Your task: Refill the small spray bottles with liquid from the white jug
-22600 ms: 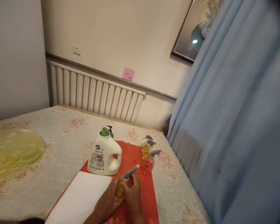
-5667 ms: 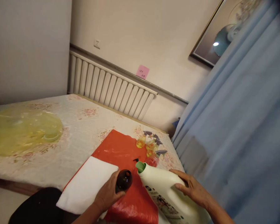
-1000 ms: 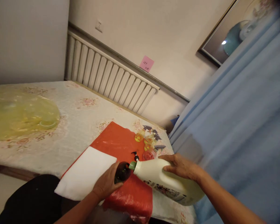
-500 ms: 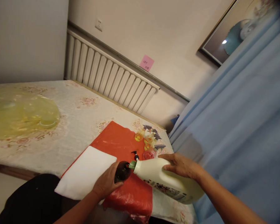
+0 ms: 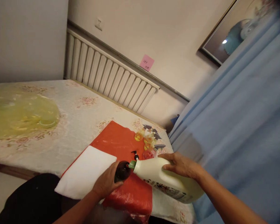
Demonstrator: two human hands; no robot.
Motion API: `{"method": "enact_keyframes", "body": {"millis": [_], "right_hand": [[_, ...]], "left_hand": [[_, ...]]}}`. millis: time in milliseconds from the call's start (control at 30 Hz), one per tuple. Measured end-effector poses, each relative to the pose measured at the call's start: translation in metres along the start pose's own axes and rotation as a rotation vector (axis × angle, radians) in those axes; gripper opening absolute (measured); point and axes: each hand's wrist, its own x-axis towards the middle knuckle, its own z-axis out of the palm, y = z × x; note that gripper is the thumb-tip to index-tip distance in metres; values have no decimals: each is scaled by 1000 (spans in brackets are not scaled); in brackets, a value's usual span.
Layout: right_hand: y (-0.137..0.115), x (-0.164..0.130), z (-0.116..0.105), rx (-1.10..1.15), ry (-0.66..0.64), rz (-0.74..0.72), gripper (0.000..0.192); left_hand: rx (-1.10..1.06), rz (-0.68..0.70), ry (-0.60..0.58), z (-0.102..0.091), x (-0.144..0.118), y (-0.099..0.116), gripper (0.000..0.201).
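My left hand (image 5: 108, 180) is wrapped round a dark brown bottle (image 5: 122, 171), tilted with its mouth towards the right. A large cream jug (image 5: 163, 177) with a printed label lies tipped on its side in the air, and my right hand (image 5: 180, 166) grips it by its handle. The jug's green spout (image 5: 132, 165) meets the mouth of the brown bottle. Whether liquid is flowing between them I cannot tell. Just behind the spout is a black pump head (image 5: 135, 155).
Several spray bottles (image 5: 149, 141) with grey triggers stand at the table's right end. A folded white cloth (image 5: 86, 174) lies on a red plastic sheet (image 5: 114, 137). Yellow plastic bag (image 5: 23, 112) at the left; blue curtain (image 5: 242, 115) at the right; radiator (image 5: 107, 68) behind.
Almost nothing differs. Both hands, the brown bottle and the jug hold nearly the same place and tilt.
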Motion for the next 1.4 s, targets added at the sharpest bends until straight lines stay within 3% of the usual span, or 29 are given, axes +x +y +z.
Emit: {"method": "enact_keyframes", "body": {"millis": [1400], "right_hand": [[-6,0,-4,-32,-11,19,34]], "left_hand": [[25,6,-15,0,0,0,87]]}}
